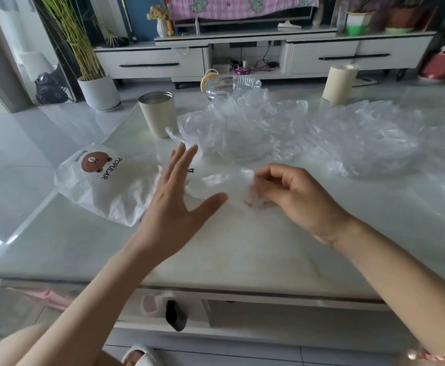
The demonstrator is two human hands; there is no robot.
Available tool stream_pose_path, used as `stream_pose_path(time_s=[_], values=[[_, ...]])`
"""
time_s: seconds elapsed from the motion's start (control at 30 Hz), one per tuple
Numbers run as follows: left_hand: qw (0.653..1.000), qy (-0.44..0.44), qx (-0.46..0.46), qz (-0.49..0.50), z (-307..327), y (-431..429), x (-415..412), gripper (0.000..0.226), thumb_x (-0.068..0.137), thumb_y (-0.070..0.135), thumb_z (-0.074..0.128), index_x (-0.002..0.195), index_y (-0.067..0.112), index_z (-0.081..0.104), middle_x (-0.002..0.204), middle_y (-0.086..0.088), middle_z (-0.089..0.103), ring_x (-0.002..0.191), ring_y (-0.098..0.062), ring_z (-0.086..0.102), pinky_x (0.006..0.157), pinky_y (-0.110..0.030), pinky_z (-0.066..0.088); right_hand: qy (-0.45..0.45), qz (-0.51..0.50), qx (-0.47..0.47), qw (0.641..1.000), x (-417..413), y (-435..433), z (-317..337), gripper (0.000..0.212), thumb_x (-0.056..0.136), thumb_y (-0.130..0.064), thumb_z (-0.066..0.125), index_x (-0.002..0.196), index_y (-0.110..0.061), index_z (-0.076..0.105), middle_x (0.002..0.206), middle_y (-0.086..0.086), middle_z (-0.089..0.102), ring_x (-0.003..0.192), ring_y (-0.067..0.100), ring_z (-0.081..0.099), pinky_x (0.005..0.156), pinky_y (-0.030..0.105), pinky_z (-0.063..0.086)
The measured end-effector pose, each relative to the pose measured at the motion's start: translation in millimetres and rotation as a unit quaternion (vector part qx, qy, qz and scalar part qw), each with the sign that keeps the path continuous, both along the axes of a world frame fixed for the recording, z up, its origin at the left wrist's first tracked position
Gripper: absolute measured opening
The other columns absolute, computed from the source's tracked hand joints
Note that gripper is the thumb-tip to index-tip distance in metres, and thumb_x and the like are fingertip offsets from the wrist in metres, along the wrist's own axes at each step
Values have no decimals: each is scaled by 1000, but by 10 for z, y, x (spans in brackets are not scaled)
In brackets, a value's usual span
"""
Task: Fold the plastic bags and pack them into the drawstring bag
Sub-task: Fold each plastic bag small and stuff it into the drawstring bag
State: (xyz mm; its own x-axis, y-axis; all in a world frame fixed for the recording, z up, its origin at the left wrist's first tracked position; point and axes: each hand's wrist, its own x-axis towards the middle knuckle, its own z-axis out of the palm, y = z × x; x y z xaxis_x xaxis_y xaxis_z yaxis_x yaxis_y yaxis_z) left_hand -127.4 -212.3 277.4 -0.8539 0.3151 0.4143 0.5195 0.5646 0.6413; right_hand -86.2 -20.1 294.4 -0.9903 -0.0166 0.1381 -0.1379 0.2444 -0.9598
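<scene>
So a crumpled clear plastic bag (224,182) is lying on the surface (242,249), with the right hand (287,192) pinching it, grip curled round it. The left hand (174,199) is hovering wide open alongside, grasping nothing. The drawstring bag (116,191) nearby is showing "POPULAR" and "brown".

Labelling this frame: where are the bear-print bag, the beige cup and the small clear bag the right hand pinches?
bear-print bag (116,196): head view, white front beside the bear.
beige cup (159,118): head view, middle of its side.
small clear bag (216,180): head view, film's left part.

Crumpled plastic bags (242,122); flat drawstring bag (110,191)
</scene>
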Motion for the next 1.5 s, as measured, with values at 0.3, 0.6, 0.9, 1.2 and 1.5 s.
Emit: stream_pose_path(time_s=[0.3,0.6,0.9,1.2,1.5], values=[[967,-164,192,26,103,486,-26,23,92,22,57,72,12,61,41,12,45,38,-3,40,42,-17,36,-44,-199,-68,977,313,398,32,23,96,-19,49,79,-13,63,43,-6,51,38,8,47,41,20,36],[977,69,-190,69,-18,610,-117,33,87,37,61,108,11,63,101,-8,64,96,-29,57,78,-36,41,-94,-232,329,910,540,612,-54,22,96,-35,46,109,-18,50,75,1,63,69,19,63,63,32,48],[971,16,-221,-90,-431,991,313,78,82,47,-4,145,17,32,152,-1,31,144,-20,16,113,-25,7,145,-152,356,911,333,353,-80,27,90,0,49,112,-9,62,111,5,63,104,19,58,88,22,42],[953,18,-292,-80,-625,645,201,92,69,82,-12,144,28,-7,154,7,4,144,-15,1,115,-30,-7,1,16,535,845,196,488,-683,94,69,-73,-19,149,-27,-3,155,-11,-13,139,1,-20,111,25,-19],[947,-4,-318,-53,-585,447,168,109,55,86,-23,148,30,-9,147,10,-25,140,-11,-23,110,-23,-21,-31,76,574,814,266,675,-658,79,53,-77,-36,125,-44,-36,147,-7,-36,133,6,-37,105,27,-28]])
